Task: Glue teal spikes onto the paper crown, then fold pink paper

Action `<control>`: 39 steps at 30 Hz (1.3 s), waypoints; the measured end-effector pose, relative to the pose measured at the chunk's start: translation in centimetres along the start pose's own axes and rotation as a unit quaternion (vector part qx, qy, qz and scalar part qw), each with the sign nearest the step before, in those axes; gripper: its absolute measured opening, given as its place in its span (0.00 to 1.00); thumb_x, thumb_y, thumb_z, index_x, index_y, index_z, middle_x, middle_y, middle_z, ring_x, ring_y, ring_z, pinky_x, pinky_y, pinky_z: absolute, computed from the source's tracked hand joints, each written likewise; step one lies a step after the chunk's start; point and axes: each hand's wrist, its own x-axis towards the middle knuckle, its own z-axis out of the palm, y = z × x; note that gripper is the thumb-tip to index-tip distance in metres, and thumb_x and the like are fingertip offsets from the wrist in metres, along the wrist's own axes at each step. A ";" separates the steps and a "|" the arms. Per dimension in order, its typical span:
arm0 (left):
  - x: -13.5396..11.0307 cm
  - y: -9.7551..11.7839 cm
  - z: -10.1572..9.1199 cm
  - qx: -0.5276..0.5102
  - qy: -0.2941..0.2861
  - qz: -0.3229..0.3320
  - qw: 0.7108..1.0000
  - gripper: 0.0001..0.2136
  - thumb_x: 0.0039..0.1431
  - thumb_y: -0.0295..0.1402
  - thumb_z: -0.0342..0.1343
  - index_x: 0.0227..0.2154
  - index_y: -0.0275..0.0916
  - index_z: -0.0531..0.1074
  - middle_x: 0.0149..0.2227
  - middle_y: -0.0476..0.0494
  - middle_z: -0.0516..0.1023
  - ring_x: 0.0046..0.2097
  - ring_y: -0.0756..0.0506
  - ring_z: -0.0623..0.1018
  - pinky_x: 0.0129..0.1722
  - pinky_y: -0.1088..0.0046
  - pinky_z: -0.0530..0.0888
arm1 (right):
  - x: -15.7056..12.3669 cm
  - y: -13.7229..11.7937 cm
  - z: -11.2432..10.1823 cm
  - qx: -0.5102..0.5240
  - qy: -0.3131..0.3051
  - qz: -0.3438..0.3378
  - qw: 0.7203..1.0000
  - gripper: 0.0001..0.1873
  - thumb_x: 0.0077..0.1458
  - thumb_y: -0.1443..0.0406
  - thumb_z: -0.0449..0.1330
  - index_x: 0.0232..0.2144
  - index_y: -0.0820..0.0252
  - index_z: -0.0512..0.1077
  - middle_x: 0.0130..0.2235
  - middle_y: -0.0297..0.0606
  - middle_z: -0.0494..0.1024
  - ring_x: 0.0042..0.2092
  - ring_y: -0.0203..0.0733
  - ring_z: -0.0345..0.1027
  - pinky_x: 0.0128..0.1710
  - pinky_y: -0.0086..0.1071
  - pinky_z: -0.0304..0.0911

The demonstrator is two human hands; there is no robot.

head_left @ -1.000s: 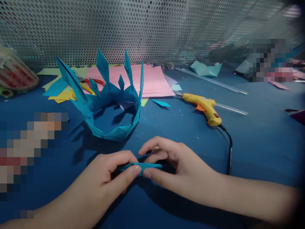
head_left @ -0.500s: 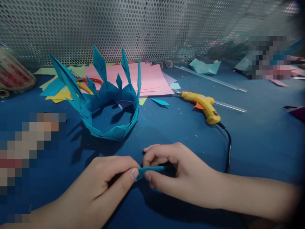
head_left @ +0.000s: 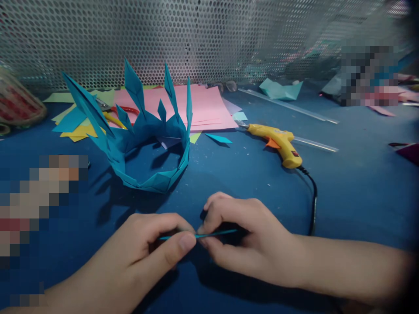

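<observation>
My left hand (head_left: pixel 150 250) and my right hand (head_left: pixel 242 237) meet low in the middle of the view. Both pinch a small folded teal paper piece (head_left: pixel 214 234), which I see edge-on as a thin flat strip between the fingertips. Just beyond the hands stands a teal paper crown (head_left: pixel 144 139) with several tall folded spikes, resting on the blue table (head_left: pixel 360 192).
A yellow glue gun (head_left: pixel 278 141) with a black cord lies to the right of the crown. Pink paper sheets (head_left: pixel 206 107), coloured scraps and red-handled scissors (head_left: pixel 126 111) lie behind it. Clear glue sticks (head_left: pixel 288 107) lie farther back. A perforated metal screen closes the back.
The folded teal piece has been pressed flatter, from a broad leaf shape to a thin edge-on strip. Both hands stayed pinched on it and shifted slightly.
</observation>
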 end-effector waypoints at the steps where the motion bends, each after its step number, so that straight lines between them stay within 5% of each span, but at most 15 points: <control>1: 0.1 0.1 -0.1 -0.017 -0.019 -0.011 1.000 0.16 0.60 0.47 0.51 0.29 0.42 0.76 0.23 0.53 0.71 0.24 0.51 0.67 0.23 0.80 0.64 | -0.1 0.2 0.0 -0.031 0.010 -0.062 0.998 0.07 0.54 0.73 0.58 0.27 0.59 0.67 0.25 0.30 0.74 0.29 0.30 0.66 0.40 0.27 0.65; 4: 0.2 0.2 -0.5 -0.084 -0.055 -0.064 0.993 0.12 0.59 0.44 0.54 0.29 0.42 0.74 0.23 0.55 0.70 0.22 0.54 0.63 0.20 0.82 0.60 | -0.3 0.5 -0.4 -0.125 0.000 -0.181 0.975 0.06 0.61 0.72 0.57 0.31 0.61 0.69 0.28 0.33 0.76 0.31 0.32 0.66 0.47 0.33 0.64; 8: 0.4 0.6 -0.7 -0.115 -0.056 -0.098 0.987 0.09 0.51 0.41 0.59 0.30 0.40 0.75 0.21 0.57 0.67 0.21 0.55 0.65 0.20 0.83 0.61 | -0.5 0.4 -1.0 -0.194 -0.031 -0.211 0.958 0.05 0.64 0.72 0.55 0.37 0.64 0.72 0.33 0.36 0.79 0.35 0.34 0.66 0.51 0.32 0.61; 15: 0.8 0.5 -0.6 -0.149 0.008 -0.068 0.986 0.06 0.50 0.36 0.61 0.24 0.41 0.71 0.16 0.59 0.65 0.19 0.55 0.65 0.15 0.85 0.56 | 0.2 0.3 -1.1 -0.141 0.015 -0.125 0.982 0.14 0.52 0.65 0.62 0.41 0.62 0.67 0.34 0.35 0.76 0.35 0.35 0.68 0.41 0.34 0.59; 18: 0.7 0.3 -0.6 -0.116 0.052 -0.050 0.991 0.06 0.51 0.36 0.61 0.24 0.41 0.72 0.17 0.58 0.67 0.19 0.55 0.65 0.17 0.84 0.58 | 0.3 0.4 -1.3 -0.145 -0.010 -0.063 0.987 0.05 0.57 0.64 0.59 0.32 0.61 0.68 0.28 0.32 0.72 0.32 0.34 0.64 0.38 0.34 0.55; 20: 0.7 0.2 -0.7 -0.084 0.065 -0.035 0.994 0.05 0.51 0.35 0.61 0.24 0.41 0.73 0.19 0.57 0.69 0.21 0.55 0.67 0.19 0.84 0.62 | 0.4 0.4 -1.4 -0.135 -0.042 -0.045 0.989 0.09 0.62 0.67 0.55 0.28 0.60 0.67 0.25 0.29 0.68 0.29 0.33 0.61 0.37 0.34 0.53; 24: 0.8 0.1 -0.7 -0.067 0.069 -0.039 0.995 0.04 0.50 0.35 0.62 0.28 0.43 0.76 0.27 0.55 0.75 0.30 0.51 0.73 0.26 0.83 0.68 | 0.6 0.4 -1.5 -0.063 -0.053 -0.032 0.996 0.10 0.63 0.69 0.55 0.27 0.61 0.68 0.25 0.28 0.69 0.29 0.30 0.61 0.38 0.32 0.54; 28: 0.8 -0.1 -0.6 -0.065 0.045 -0.049 0.996 0.05 0.50 0.35 0.63 0.30 0.43 0.75 0.27 0.55 0.75 0.27 0.52 0.71 0.26 0.82 0.67 | 0.7 0.5 -1.4 -0.013 -0.044 -0.010 0.999 0.11 0.65 0.66 0.56 0.30 0.62 0.74 0.26 0.29 0.73 0.30 0.30 0.64 0.39 0.30 0.56; 39: 0.5 -0.8 -0.5 -0.123 0.077 -0.009 0.989 0.08 0.45 0.33 0.68 0.28 0.44 0.75 0.26 0.56 0.74 0.29 0.52 0.73 0.29 0.82 0.71 | 0.2 0.7 -1.4 -0.106 -0.021 -0.095 0.990 0.09 0.66 0.68 0.55 0.37 0.62 0.76 0.26 0.30 0.70 0.30 0.32 0.63 0.39 0.32 0.55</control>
